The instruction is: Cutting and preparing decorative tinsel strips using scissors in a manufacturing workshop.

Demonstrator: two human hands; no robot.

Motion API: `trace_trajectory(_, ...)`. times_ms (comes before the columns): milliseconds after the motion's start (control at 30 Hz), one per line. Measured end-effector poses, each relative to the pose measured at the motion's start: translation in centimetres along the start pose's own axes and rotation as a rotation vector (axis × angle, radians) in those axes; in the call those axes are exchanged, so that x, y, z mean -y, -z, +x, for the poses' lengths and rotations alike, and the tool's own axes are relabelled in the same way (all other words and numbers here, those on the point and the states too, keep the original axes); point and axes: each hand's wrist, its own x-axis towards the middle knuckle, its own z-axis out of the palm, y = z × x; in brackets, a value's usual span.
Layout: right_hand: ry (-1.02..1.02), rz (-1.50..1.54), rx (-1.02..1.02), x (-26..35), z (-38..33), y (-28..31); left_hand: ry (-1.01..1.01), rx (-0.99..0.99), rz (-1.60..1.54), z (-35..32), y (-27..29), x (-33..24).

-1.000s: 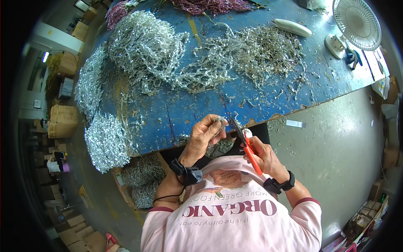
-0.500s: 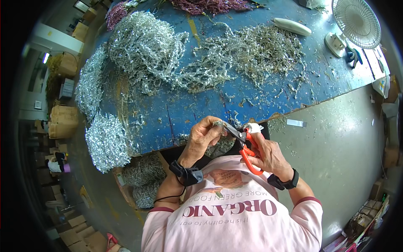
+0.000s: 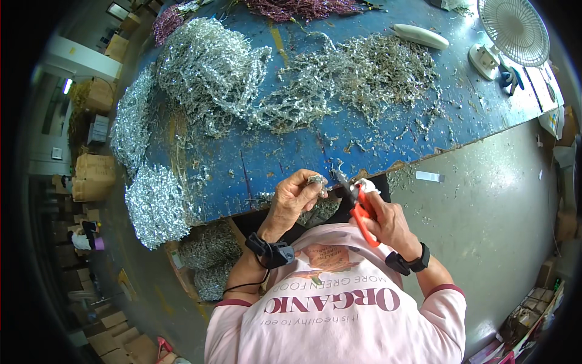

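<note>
My left hand [image 3: 292, 201] is closed in a pinch on a small tuft of silver tinsel [image 3: 315, 181] at the front edge of the blue table [image 3: 279, 148]. Orange-handled scissors [image 3: 362, 212] are gripped in my right hand [image 3: 391, 225], their dark blades pointing up and away, apart from the tuft. White wrapping shows on a finger of that hand. Beyond my hands a large heap of silver tinsel strands [image 3: 209, 73] lies at the left, and a duller, browner pile of tinsel [image 3: 388, 76] lies to its right.
Bundles of silver tinsel [image 3: 156, 206] hang over the table's left edge. Pink tinsel [image 3: 291, 7] lies at the back. A white fan [image 3: 514, 29] and a long white object [image 3: 420, 36] are at the far right. Below the table edge stands a box of tinsel [image 3: 209, 258].
The scissors have swung away from the tuft and turned more upright; their blades were beside it before. My left hand has hardly moved and still pinches the tinsel.
</note>
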Motion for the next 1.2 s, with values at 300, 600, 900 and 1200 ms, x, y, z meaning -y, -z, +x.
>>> trace_trajectory(300,-0.01,0.086,0.105,0.0,-0.2,-0.4,-0.175,-0.23,0.205,0.5,-0.4,0.5)
trace_trajectory(600,-0.006,0.038,0.071,0.5,-0.1,-1.4,-0.017,-0.181,-0.198,0.2,-1.0,0.9)
trace_trajectory(900,0.027,0.016,0.041,-0.2,-0.2,-1.6,-0.06,-0.202,-0.087,0.2,-1.4,1.5)
trace_trajectory(1200,-0.05,0.121,0.012,-0.9,-0.6,-2.0,-0.05,-0.159,-0.113,0.2,-1.0,1.1)
